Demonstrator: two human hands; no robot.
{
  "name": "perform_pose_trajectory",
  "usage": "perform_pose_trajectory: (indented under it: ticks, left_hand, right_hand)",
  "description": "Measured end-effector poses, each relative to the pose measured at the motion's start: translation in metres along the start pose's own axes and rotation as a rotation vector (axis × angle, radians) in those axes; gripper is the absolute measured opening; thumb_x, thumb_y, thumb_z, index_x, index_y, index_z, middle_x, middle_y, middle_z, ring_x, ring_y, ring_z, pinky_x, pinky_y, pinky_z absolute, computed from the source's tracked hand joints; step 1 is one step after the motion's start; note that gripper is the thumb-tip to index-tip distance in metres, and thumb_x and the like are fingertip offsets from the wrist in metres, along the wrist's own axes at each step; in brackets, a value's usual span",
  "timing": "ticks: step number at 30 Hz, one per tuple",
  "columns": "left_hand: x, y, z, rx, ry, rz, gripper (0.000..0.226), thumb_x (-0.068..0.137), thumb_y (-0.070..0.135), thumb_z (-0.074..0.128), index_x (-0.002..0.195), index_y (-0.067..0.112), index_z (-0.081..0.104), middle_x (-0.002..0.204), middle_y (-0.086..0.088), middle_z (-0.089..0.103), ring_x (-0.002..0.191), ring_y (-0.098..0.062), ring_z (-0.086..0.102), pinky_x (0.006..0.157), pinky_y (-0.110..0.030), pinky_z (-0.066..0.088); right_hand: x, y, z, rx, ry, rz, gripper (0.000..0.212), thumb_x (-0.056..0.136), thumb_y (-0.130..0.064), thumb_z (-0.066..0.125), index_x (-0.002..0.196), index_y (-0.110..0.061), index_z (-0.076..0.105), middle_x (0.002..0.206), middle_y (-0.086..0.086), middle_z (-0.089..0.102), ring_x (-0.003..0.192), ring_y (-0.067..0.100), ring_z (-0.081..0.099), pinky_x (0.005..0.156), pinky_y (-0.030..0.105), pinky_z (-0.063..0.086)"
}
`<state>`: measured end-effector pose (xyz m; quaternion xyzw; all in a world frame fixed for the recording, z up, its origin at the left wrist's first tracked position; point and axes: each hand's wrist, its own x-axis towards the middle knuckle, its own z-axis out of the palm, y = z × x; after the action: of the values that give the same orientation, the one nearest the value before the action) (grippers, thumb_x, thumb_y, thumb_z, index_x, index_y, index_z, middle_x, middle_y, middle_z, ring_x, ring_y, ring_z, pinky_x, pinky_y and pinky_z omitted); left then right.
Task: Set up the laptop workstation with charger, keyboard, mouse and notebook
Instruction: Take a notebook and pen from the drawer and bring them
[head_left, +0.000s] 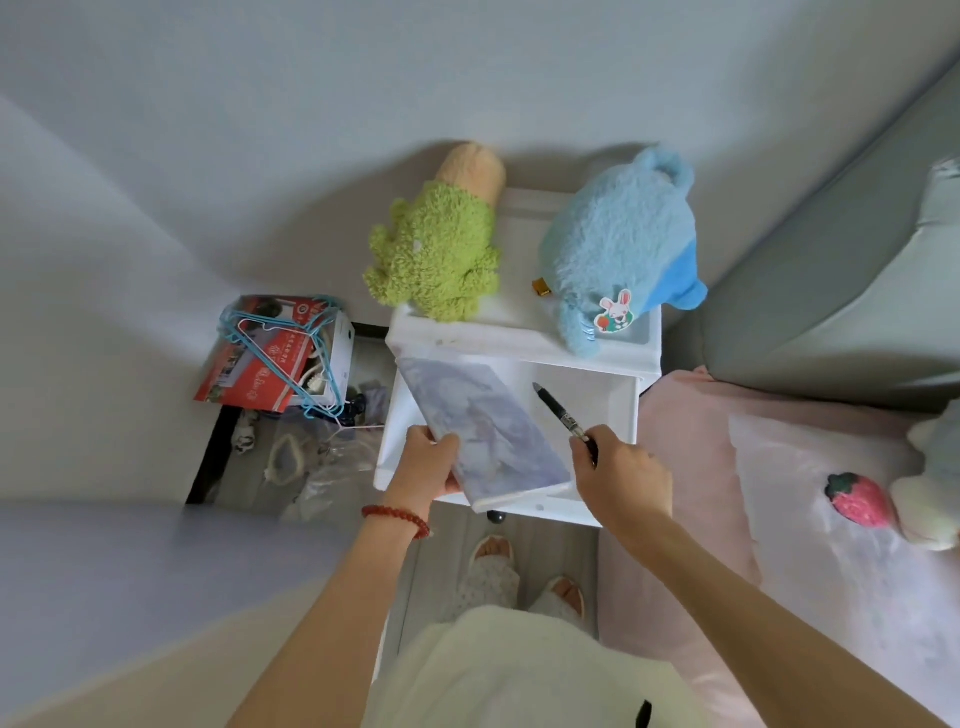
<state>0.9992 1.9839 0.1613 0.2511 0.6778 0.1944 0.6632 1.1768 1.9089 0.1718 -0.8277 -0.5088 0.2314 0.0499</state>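
Red and white catches my eye first at far left: a printed box (270, 358) on the floor with blue wire hangers (306, 358) draped over it, and clear plastic bags (322, 462) in a heap just in front. None of that is ours.

Coming across, I've got the left hand (428, 460) curled round the near left corner of the notebook (483, 431), thumb on the marbled lilac cover, fingers wrapped underneath. The notebook sits over the open white drawer (597, 405), its long axis running from far left, up by the cabinet front, down to near right over the drawer's front lip. So the book lies ahead and to the right of those gripping fingers, tilted, its near end raised towards me.

Above it on the cabinet top (519, 312), a green plush (436, 249) and a blue plush (623, 244) are sitting well clear of the work.

Now the right hand (618, 467): fingers pinched on the back end of a black pen (563, 415), tip pointing away and left, over the drawer's bare interior. The pen runs nearly parallel to the notebook's right edge, just beside it, not touching as far as I can tell.

I'd say both items want lifting straight out and carrying to the desk; no laptop in view yet. A pink bed (701, 441) fills the right.
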Motion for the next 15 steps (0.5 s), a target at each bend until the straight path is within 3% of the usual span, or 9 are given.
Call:
perform_pose_trajectory:
  ticks: [2,4,6,8,10,12,15]
  left_hand:
    - [-0.008,-0.012,-0.010,0.036,0.022,-0.012,0.020,0.088,0.004,0.043,0.109,0.003,0.041,0.104,-0.018,0.054,0.093,-0.031,0.060,0.073,-0.045,0.055]
    - [-0.019,-0.021,-0.019,-0.057,-0.002,-0.004,0.030,0.089,0.002,0.040,0.119,0.004,0.039,0.109,-0.020,0.054,0.100,-0.036,0.058,0.086,-0.051,0.052]
    - [-0.029,-0.024,-0.023,-0.253,-0.120,0.013,0.036,0.088,-0.004,0.038,0.123,0.005,0.038,0.111,-0.021,0.057,0.095,-0.033,0.061,0.076,-0.046,0.057]
    - [-0.034,-0.025,-0.029,-0.391,-0.225,0.034,0.041,0.087,-0.006,0.037,0.126,0.006,0.039,0.116,-0.022,0.057,0.096,-0.033,0.061,0.075,-0.045,0.056]
    - [-0.035,-0.027,-0.031,-0.466,-0.314,0.049,0.043,0.084,-0.007,0.034,0.124,0.006,0.043,0.114,-0.022,0.060,0.099,-0.035,0.061,0.083,-0.049,0.052]
    - [-0.037,-0.029,-0.031,-0.509,-0.394,0.032,0.046,0.081,-0.004,0.031,0.121,0.005,0.051,0.109,-0.019,0.065,0.100,-0.035,0.062,0.090,-0.051,0.049]
    - [-0.037,-0.033,-0.031,-0.598,-0.453,-0.029,0.049,0.081,0.007,0.029,0.125,0.002,0.051,0.120,-0.023,0.060,0.111,-0.039,0.055,0.099,-0.053,0.042]
  right_hand:
    - [-0.004,-0.009,0.003,0.111,-0.035,-0.096,0.021,0.095,-0.026,0.032,0.090,-0.014,0.048,0.062,0.001,0.051,0.057,0.027,0.046,0.052,0.031,0.032]
    - [-0.013,-0.022,0.008,0.200,-0.130,-0.243,0.025,0.096,-0.020,0.030,0.111,-0.014,0.049,0.087,0.007,0.058,0.075,0.028,0.053,0.063,0.033,0.039]
    - [-0.020,-0.030,0.016,0.160,-0.169,-0.370,0.034,0.096,-0.019,0.031,0.127,-0.015,0.043,0.109,0.008,0.057,0.094,0.028,0.051,0.079,0.036,0.040]
    - [-0.028,-0.036,0.023,0.044,-0.180,-0.461,0.040,0.096,-0.025,0.031,0.135,-0.019,0.037,0.117,0.006,0.055,0.103,0.026,0.047,0.087,0.035,0.037]
    - [-0.034,-0.040,0.026,-0.024,-0.155,-0.525,0.042,0.096,-0.029,0.034,0.137,-0.020,0.037,0.109,0.006,0.057,0.100,0.028,0.049,0.084,0.036,0.039]
    - [-0.039,-0.042,0.023,-0.048,-0.038,-0.594,0.041,0.092,-0.027,0.038,0.130,-0.016,0.050,0.091,0.007,0.062,0.085,0.029,0.056,0.073,0.037,0.045]
    - [-0.042,-0.045,0.018,-0.104,0.073,-0.692,0.042,0.087,-0.025,0.037,0.122,-0.016,0.058,0.078,0.004,0.060,0.072,0.027,0.058,0.066,0.034,0.050]
